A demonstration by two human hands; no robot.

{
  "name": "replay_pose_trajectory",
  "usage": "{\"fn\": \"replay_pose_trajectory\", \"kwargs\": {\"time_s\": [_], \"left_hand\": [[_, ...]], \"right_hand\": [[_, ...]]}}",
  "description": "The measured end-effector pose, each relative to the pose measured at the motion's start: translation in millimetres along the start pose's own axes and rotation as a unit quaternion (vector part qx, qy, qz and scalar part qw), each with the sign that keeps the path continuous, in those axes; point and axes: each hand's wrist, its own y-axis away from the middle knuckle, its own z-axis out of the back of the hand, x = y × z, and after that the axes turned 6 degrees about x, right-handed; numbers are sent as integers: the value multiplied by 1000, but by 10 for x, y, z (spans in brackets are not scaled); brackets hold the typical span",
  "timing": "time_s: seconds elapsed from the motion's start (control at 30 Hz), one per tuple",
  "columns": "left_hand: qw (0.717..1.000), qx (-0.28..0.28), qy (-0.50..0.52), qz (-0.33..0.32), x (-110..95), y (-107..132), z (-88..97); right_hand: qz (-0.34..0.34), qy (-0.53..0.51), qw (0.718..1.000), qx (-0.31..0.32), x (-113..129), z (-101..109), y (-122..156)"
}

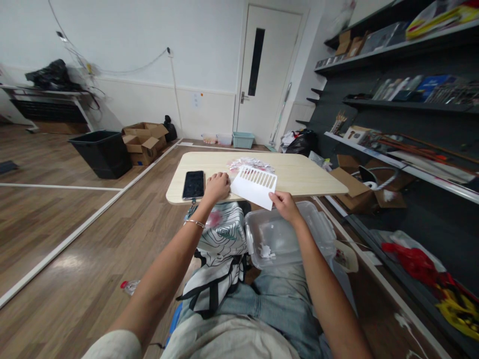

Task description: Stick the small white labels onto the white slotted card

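Observation:
My right hand point(286, 205) pinches the near right corner of a white card point(251, 192) with a row of slots cut along its far edge. The card is tilted over the near edge of the light wooden table point(310, 175). My left hand point(217, 186) is at the card's left end, palm down with its fingers bent together; whatever is under the fingertips is hidden. Just beyond the card lies a heap of small white and pinkish paper pieces point(251, 164). To the left of my left hand, a phone point(193, 185) lies dark screen up.
Below the table edge, a clear plastic box point(284, 234) with white scraps point(266, 251) rests by my lap, beside a patterned white bag point(224, 234). A black bin point(103, 154) and cardboard boxes point(144, 142) stand left. Loaded shelves point(404, 104) line the right wall.

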Motion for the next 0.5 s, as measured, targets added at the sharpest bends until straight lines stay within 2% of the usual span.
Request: {"fn": "replay_pose_trajectory", "kwargs": {"time_s": [0.27,0.5], "left_hand": [[1000,-1,-4,1,13,-30,-20],[1000,-2,-4,2,15,-33,-19]], "right_hand": [[-16,-82,995,48,38,36,-19],[-16,-98,993,65,38,79,-37]]}}
